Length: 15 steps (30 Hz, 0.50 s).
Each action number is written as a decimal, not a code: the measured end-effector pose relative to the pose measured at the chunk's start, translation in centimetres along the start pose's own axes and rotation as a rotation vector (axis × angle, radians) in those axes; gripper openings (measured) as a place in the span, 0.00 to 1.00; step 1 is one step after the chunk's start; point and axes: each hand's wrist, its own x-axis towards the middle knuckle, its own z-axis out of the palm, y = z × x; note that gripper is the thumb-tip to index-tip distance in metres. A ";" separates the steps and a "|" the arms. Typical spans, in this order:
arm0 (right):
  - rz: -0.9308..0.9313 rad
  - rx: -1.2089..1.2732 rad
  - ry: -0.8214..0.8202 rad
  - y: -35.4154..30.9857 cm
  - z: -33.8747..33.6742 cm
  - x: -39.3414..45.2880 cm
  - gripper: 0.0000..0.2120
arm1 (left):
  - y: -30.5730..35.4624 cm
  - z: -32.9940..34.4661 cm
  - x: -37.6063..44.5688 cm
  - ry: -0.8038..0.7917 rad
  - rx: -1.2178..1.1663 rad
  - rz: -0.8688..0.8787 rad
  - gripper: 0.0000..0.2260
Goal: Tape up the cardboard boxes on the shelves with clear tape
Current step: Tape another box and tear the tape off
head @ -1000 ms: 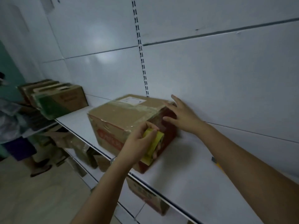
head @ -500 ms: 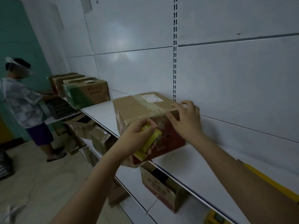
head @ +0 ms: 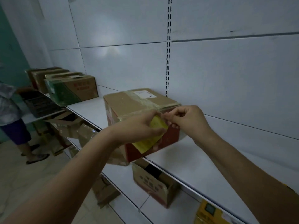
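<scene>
On the white shelf (head: pixel 186 160), right at the front edge, sits the cardboard box (head: pixel 139 107), top flaps closed and already crossed by a glossy strip of clear tape.

Left hand (head: pixel 139 125): fingers curled round the tape roll (head: pixel 152 135), which shows yellow-tinted. Roll is held against the box's near red face, just below the top edge. Lower fingertips visible under the roll.

Right hand (head: pixel 187 120): thumb and forefinger pinched together just beside the top of the roll, at the box's upper front corner. Judged to be picking at or holding the loose tape end; the tape itself is too clear and the light too dim to confirm. Remaining fingers curled loosely.

Other boxes (head: pixel 71 88) stand further along the shelf, well apart to the left of both hands. More cardboard on the lower shelf beneath the hands. Another person (head: pixel 13 117) stands at far left.

Step in hand (judgement): starting a new strip on the side of the box.

Risks:
- Tape end may slip from the pinch and stick back onto the roll, since it is hard to see.
- Box sits at the shelf lip; a hard pull on the roll could drag it off.
- Strip may wrinkle or fold onto itself if pulled without tension.
</scene>
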 end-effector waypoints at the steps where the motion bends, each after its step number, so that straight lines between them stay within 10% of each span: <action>1: 0.018 0.045 0.033 0.0 -0.5 0.5 0.08 | 0.0 -0.4 0.1 0.019 0.107 0.013 0.25; 7: 0.141 0.174 0.428 5.4 -8.3 5.8 0.08 | -2.3 -6.0 -3.1 0.110 0.549 -0.050 0.33; 15: 0.180 0.176 0.365 8.7 -6.8 10.5 0.08 | -7.4 -7.2 -1.8 0.172 0.667 -0.171 0.31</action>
